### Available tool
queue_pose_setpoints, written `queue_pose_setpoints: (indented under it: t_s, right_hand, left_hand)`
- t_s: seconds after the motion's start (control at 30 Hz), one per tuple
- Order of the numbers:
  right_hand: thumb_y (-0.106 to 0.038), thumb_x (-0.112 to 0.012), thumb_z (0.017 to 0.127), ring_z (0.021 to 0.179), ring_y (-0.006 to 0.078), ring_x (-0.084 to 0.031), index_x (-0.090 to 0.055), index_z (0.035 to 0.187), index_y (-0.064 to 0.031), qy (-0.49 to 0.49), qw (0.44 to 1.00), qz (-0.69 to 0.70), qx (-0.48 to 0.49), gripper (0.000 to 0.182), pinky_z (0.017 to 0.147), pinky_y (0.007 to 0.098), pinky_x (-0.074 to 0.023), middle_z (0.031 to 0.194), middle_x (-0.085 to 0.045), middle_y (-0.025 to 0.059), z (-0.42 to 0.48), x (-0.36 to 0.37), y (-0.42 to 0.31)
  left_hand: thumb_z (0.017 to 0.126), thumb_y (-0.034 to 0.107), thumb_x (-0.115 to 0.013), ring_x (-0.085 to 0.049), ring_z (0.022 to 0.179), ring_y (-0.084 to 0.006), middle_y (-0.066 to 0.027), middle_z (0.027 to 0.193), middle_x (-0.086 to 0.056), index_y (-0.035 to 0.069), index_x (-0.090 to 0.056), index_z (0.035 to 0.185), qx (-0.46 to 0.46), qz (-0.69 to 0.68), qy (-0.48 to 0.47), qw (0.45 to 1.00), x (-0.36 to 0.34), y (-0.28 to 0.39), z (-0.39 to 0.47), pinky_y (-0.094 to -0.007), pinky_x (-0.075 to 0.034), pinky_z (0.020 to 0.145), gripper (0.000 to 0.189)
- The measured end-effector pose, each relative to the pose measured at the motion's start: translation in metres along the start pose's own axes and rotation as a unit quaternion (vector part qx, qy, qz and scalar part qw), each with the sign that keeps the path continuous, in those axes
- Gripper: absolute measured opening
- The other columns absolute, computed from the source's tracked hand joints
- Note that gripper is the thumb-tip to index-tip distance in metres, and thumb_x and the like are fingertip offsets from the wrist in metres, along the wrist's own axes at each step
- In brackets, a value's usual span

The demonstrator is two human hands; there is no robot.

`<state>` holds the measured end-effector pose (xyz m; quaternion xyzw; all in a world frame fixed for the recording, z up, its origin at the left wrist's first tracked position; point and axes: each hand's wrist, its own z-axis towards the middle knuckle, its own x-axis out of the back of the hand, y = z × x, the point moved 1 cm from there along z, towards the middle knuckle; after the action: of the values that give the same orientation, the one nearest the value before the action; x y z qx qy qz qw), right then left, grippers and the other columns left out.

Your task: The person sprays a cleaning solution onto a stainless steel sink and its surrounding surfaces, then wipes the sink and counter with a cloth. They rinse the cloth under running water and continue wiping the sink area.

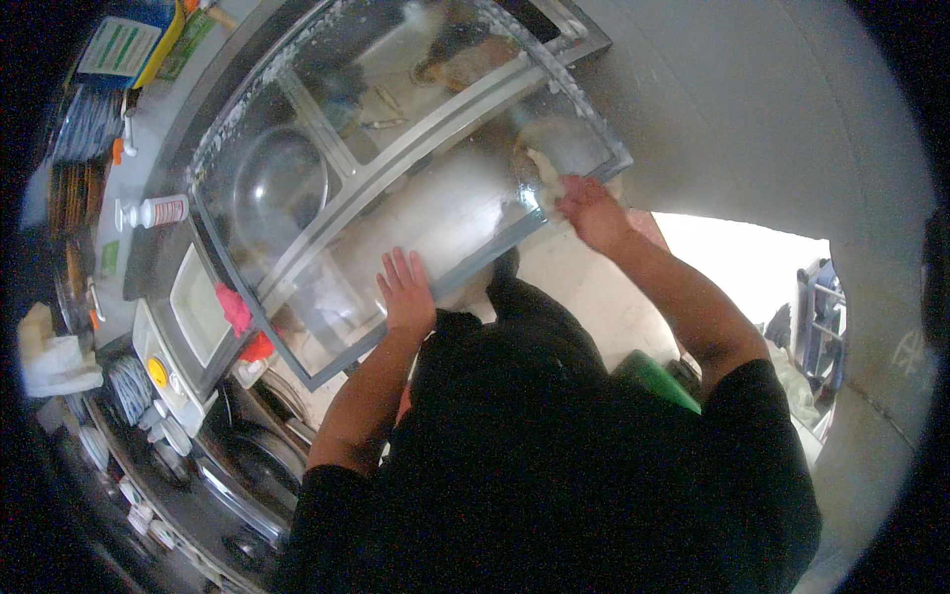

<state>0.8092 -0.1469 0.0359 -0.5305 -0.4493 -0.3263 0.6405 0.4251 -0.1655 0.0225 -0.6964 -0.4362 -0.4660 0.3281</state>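
In front of me a large clear glass panel (460,200) with a grey frame lies tilted over a metal sink (356,167). White foam or frost (245,108) runs along its far and right edges. My left hand (408,293) rests flat on the glass near the close edge, fingers apart and holding nothing. At the panel's right near corner, my right hand (594,211) is closed on a pale cloth or sponge (544,167), partly hidden by the fingers. Through the glass a round bowl (278,182) shows on the left.
A white bottle (163,212) with red writing stands left of the sink. Below it are a pale tub (197,301) and a pink cloth (234,308) touching the frame. Pans and a cooktop (252,460) lie lower left. A green object (653,382) is by my right side, near a bright doorway (742,260).
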Motion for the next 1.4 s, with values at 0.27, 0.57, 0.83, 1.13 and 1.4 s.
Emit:
queue_pose_setpoints:
  t_s: [0.27,0.57,0.83,1.13,1.4]
  right_hand:
    - [-0.018,-0.063,0.079,0.124,0.0347,-0.048,-0.066,0.094,-0.0045,-0.092,0.981,-0.092,0.146,0.020,0.105,0.0460,-0.0382,0.129,-0.055,0.0164,0.036,-0.003,-0.047]
    - [-0.018,-0.066,0.077,0.129,0.0320,-0.044,-0.065,0.102,-0.0016,-0.113,0.984,-0.081,0.114,0.029,0.106,0.0457,-0.0366,0.136,-0.050,0.0169,0.034,-0.013,-0.025]
    - [-0.016,-0.051,0.087,0.123,0.0319,-0.049,-0.058,0.115,0.0042,-0.072,0.989,-0.102,0.078,0.035,0.105,0.0446,-0.0377,0.129,-0.055,0.0190,0.030,0.011,-0.013]
    - [-0.014,-0.063,0.079,0.126,0.0339,-0.045,-0.061,0.110,-0.0030,-0.110,0.981,-0.073,0.138,0.033,0.109,0.0483,-0.0342,0.133,-0.052,0.0158,0.015,-0.027,-0.066]
    - [-0.010,-0.064,0.079,0.121,0.0374,-0.050,-0.060,0.112,-0.0035,-0.021,0.991,0.032,-0.132,0.034,0.102,0.0425,-0.0423,0.129,-0.053,0.0202,0.022,0.008,0.033]
  left_hand:
    - [0.088,0.010,-0.042,-0.008,0.143,-0.0513,-0.0301,0.155,-0.008,-0.002,-0.019,0.149,0.016,-0.016,-0.016,1.000,-0.001,-0.002,0.000,-0.0651,-0.015,0.112,0.066]
    - [0.088,0.007,-0.042,-0.009,0.143,-0.0508,-0.0291,0.155,-0.010,0.000,-0.019,0.149,0.014,-0.047,0.011,0.999,0.002,0.003,0.001,-0.0663,-0.015,0.111,0.066]
    - [0.089,0.008,-0.042,-0.009,0.142,-0.0515,-0.0301,0.154,-0.011,-0.001,-0.020,0.149,0.007,-0.058,0.001,0.998,0.004,-0.004,-0.001,-0.0674,-0.015,0.110,0.064]
    - [0.089,0.008,-0.041,-0.009,0.142,-0.0516,-0.0307,0.154,-0.011,-0.002,-0.020,0.149,0.005,-0.056,0.021,0.998,-0.001,-0.001,-0.001,-0.0677,-0.014,0.110,0.064]
    - [0.088,0.008,-0.042,-0.007,0.143,-0.0520,-0.0309,0.154,-0.009,-0.002,-0.019,0.149,0.001,-0.051,0.021,0.999,-0.008,-0.003,-0.002,-0.0680,-0.013,0.111,0.065]
